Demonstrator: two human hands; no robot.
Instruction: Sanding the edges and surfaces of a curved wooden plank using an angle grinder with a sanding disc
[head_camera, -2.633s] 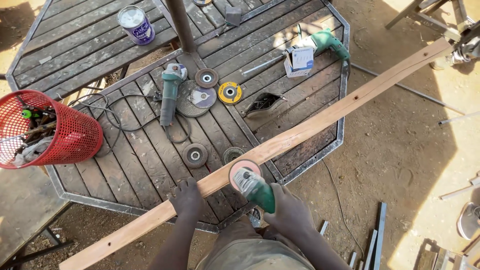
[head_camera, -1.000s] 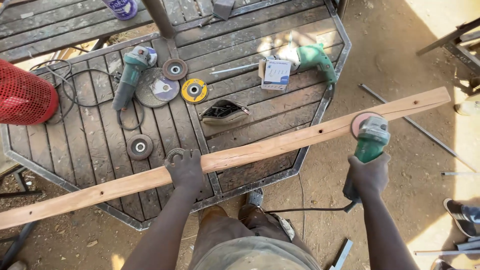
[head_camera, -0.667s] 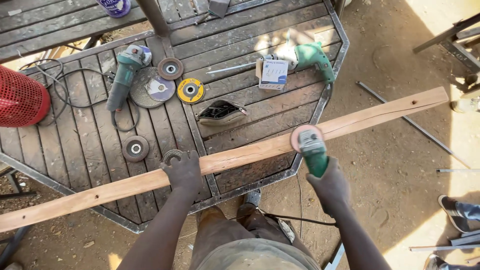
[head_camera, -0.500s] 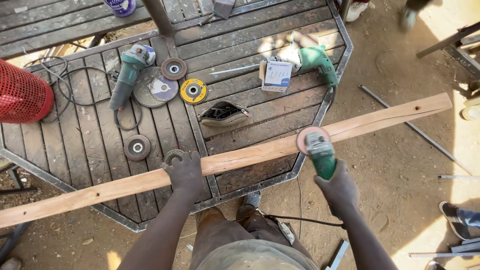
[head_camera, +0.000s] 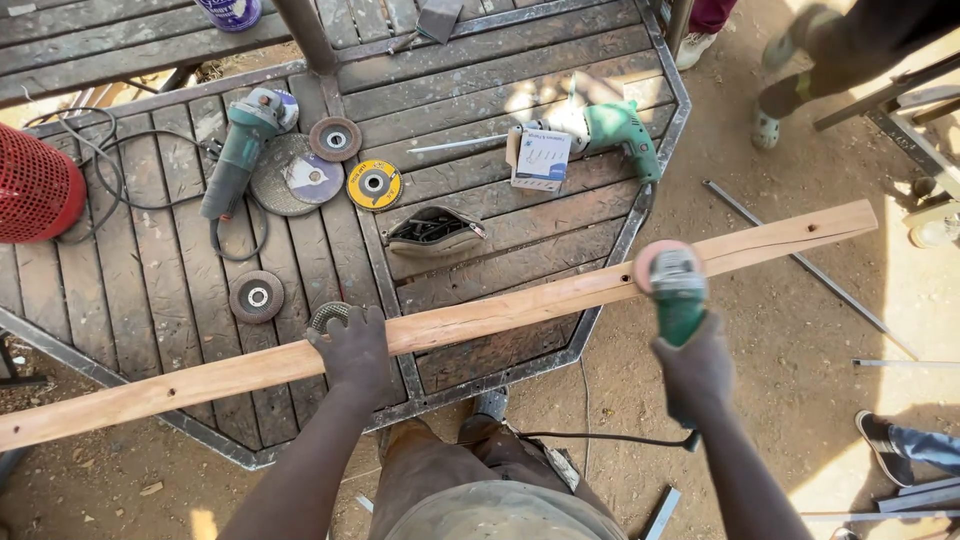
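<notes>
- Wooden plank (head_camera: 520, 310): long, stiff, likely light; lies across the slatted table (head_camera: 480, 80), both ends overhanging
- Green angle grinder (head_camera: 676, 290): disc on the plank, right hand (head_camera: 695, 370) grip closed round its body
- Left hand (head_camera: 352, 348): grip clamped over the plank near mid-length

Bare forearms, no sleeves — dusty brown trousers, a pale khaki top, perhaps a dark shoe.

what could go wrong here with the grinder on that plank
The plank is steadied only by the left hand, so it could shift or kick under the angle grinder in the right hand. The cord trails near the person's legs and might snag.
</notes>
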